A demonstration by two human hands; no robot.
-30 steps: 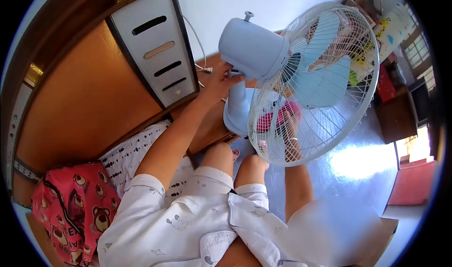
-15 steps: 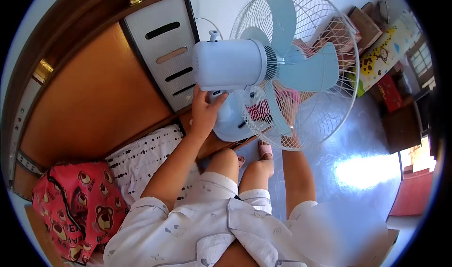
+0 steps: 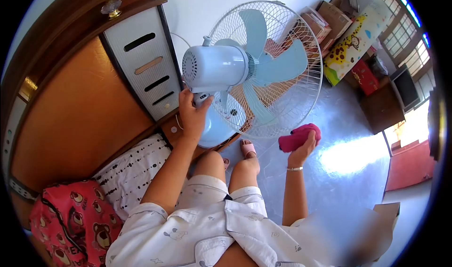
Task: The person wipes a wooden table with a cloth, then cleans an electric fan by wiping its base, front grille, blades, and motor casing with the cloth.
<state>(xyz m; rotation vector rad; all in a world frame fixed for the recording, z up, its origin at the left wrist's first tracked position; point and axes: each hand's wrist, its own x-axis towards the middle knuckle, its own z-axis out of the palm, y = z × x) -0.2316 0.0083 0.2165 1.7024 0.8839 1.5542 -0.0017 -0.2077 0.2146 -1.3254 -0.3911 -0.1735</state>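
Note:
A pale blue electric fan [image 3: 216, 67] stands upright on a low wooden surface, its blades [image 3: 289, 64] inside a white wire guard [image 3: 321, 74]. My left hand [image 3: 192, 114] grips the fan's neck just below the motor housing, thumb and fingers on either side. Away from the guard, at its lower right, my right hand [image 3: 305, 153] holds a bunched dark pink cloth [image 3: 299, 137]. The fan's round base [image 3: 212, 128] shows partly behind the guard and my left hand.
On the left are a wooden headboard [image 3: 70, 111], a spotted pillow [image 3: 136, 168] and a red bear-print bag [image 3: 75, 224]. Cardboard boxes [image 3: 335, 20] and a giraffe-print roll [image 3: 351, 45] stand against the back wall. A dark cabinet [image 3: 383, 107] is at right.
My right hand has drawn the pink cloth from behind the fan guard out to the lower right. The left hand still holds the neck. The view has shifted, showing more of the room's right side.

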